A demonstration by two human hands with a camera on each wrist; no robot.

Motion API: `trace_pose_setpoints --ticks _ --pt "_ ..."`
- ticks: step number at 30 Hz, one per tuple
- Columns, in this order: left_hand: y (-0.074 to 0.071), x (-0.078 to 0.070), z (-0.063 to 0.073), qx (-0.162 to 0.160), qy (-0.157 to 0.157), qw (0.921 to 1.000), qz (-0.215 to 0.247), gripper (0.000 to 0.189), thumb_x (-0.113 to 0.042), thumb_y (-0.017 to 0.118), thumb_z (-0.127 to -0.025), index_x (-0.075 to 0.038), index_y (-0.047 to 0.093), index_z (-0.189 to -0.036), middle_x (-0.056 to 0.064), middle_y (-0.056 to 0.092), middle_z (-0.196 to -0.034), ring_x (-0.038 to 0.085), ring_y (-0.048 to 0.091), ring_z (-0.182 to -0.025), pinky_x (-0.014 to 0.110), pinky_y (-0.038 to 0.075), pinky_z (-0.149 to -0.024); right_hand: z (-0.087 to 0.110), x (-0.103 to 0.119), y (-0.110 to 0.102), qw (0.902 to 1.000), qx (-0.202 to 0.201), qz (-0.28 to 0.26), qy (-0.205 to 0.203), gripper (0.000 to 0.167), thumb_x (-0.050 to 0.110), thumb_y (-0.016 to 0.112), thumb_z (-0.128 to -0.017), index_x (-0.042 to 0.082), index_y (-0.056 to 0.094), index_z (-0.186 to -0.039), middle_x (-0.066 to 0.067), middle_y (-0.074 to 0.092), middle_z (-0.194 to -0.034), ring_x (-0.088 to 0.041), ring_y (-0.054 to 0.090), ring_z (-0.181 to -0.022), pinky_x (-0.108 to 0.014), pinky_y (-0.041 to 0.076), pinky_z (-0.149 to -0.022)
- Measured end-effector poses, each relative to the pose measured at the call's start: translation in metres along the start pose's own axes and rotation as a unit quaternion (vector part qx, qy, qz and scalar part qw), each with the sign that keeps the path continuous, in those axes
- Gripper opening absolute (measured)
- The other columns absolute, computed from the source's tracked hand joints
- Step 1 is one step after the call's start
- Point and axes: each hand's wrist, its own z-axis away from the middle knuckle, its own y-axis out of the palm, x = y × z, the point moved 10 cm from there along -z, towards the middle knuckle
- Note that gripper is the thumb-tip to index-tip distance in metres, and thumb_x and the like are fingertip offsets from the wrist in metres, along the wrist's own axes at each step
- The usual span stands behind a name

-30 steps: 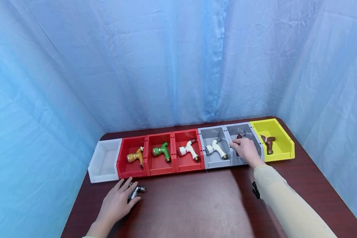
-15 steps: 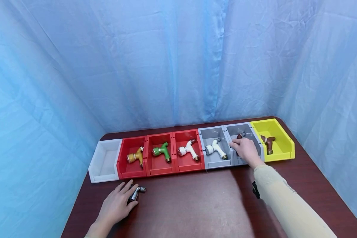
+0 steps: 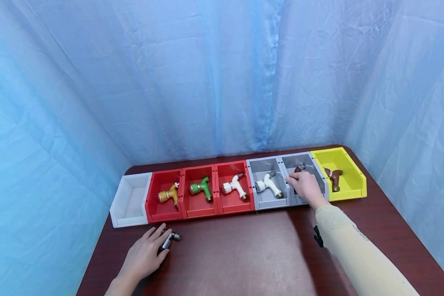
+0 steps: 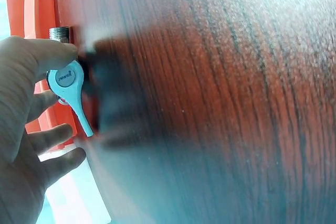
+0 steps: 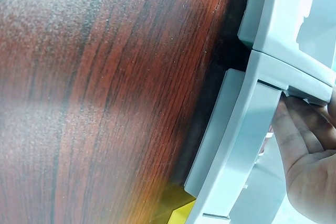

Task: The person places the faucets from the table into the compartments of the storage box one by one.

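My left hand point(image 3: 144, 253) lies over a chrome tap point(image 3: 166, 243) on the table, fingers spread and thumb apart from them. In the left wrist view the tap's lever handle point(image 4: 72, 90) shows between thumb point(image 4: 55, 55) and fingers; contact is hard to judge. My right hand point(image 3: 306, 187) is at the second grey bin point(image 3: 320, 187), its fingertips at the wall shared with the first grey bin point(image 3: 263, 163). Seen from the right wrist, its fingers point(image 5: 291, 135) reach up to that wall and appear to pinch it. A dark red tap point(image 3: 299, 168) inside is mostly hidden by the hand.
Along the table's far side, the row holds a white bin point(image 3: 131, 201), red bins with a yellow tap point(image 3: 169, 194), a green tap point(image 3: 202, 189) and a white tap point(image 3: 235, 187), another white tap point(image 3: 269, 184) in grey, and a brown tap point(image 3: 334, 179) in the yellow bin point(image 3: 349, 174).
My left hand has shifted slightly back and its thumb has drawn down and left, away from the chrome tap. The right hand stays where it was.
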Motion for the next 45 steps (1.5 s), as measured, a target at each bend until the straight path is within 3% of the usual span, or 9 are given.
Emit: trace_pose_setpoints --ticks 7,13,21,25,32,45 --pt "-0.004 0.006 0.003 -0.012 -0.001 0.9999 0.000 0.062 -0.022 0.080 -0.086 -0.018 0.060 -0.145 0.014 0.054 -0.151 0.044 0.052 -0.134 0.062 0.050 -0.103 0.000 0.000 -0.001 1.0000 0.001 -0.005 0.004 0.047 0.031 0.055 -0.106 -0.002 0.059 -0.140 -0.027 0.060 -0.138 -0.044 0.057 -0.127 -0.059 0.051 -0.100" --pt "-0.005 0.013 0.003 -0.021 -0.027 0.9993 -0.012 0.060 -0.016 0.077 -0.088 -0.015 0.060 -0.145 0.016 0.053 -0.152 0.044 0.054 -0.131 0.061 0.052 -0.099 0.001 0.000 -0.001 1.0000 0.003 -0.007 0.006 0.047 0.030 0.055 -0.107 -0.002 0.058 -0.141 -0.027 0.059 -0.139 -0.044 0.056 -0.128 -0.059 0.050 -0.101" --pt "0.004 0.003 0.000 0.012 -0.050 0.9987 0.006 0.066 -0.046 0.076 -0.088 -0.017 0.060 -0.145 0.013 0.054 -0.151 0.036 0.061 -0.126 0.058 0.057 -0.091 0.000 -0.001 -0.001 1.0000 0.002 -0.004 0.006 0.048 0.031 0.055 -0.107 -0.002 0.058 -0.141 -0.028 0.058 -0.140 -0.045 0.055 -0.128 -0.060 0.050 -0.102" --pt "0.005 -0.003 -0.001 0.004 -0.042 0.9991 0.002 0.069 -0.048 0.081 -0.084 -0.017 0.062 -0.143 0.012 0.056 -0.149 0.035 0.062 -0.125 0.057 0.058 -0.089 0.001 -0.002 0.001 0.9999 0.003 -0.004 0.009 0.047 0.030 0.054 -0.107 -0.002 0.057 -0.142 -0.028 0.058 -0.140 -0.045 0.056 -0.128 -0.060 0.050 -0.102" --pt "0.002 -0.011 -0.001 -0.034 -0.005 0.9994 0.006 0.062 -0.033 0.086 -0.083 -0.015 0.066 -0.139 0.013 0.059 -0.146 0.033 0.065 -0.121 0.053 0.060 -0.088 0.001 0.000 -0.001 1.0000 0.001 0.002 0.005 0.047 0.030 0.054 -0.107 -0.002 0.058 -0.141 -0.028 0.058 -0.140 -0.045 0.055 -0.128 -0.060 0.050 -0.101" --pt "-0.002 -0.013 0.000 -0.061 0.001 0.9978 0.027 0.052 -0.023 0.084 -0.084 -0.012 0.070 -0.133 0.014 0.064 -0.138 0.032 0.067 -0.114 0.053 0.060 -0.087 0.001 0.002 -0.001 1.0000 -0.002 -0.002 0.005 0.046 0.029 0.055 -0.107 -0.002 0.058 -0.141 -0.028 0.058 -0.140 -0.046 0.055 -0.128 -0.059 0.050 -0.101"
